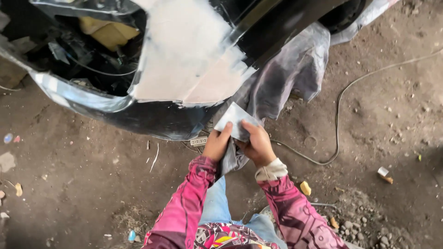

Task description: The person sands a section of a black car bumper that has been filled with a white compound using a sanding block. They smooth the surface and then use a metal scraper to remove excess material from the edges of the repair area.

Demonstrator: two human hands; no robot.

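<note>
Hands meet over a grey sheet of sandpaper (235,121), held just below the pale filler patch (194,60) on a black car panel (152,120); left hand (217,145) pinches its near edge with closed fingers; right hand (259,146) grips the other side; folding it flat and square would likely give an even sanding face; dirt floor (83,184) lies beneath.

Sheet (235,121) between both hands, car panel (184,60) behind, cable (339,106) right
</note>
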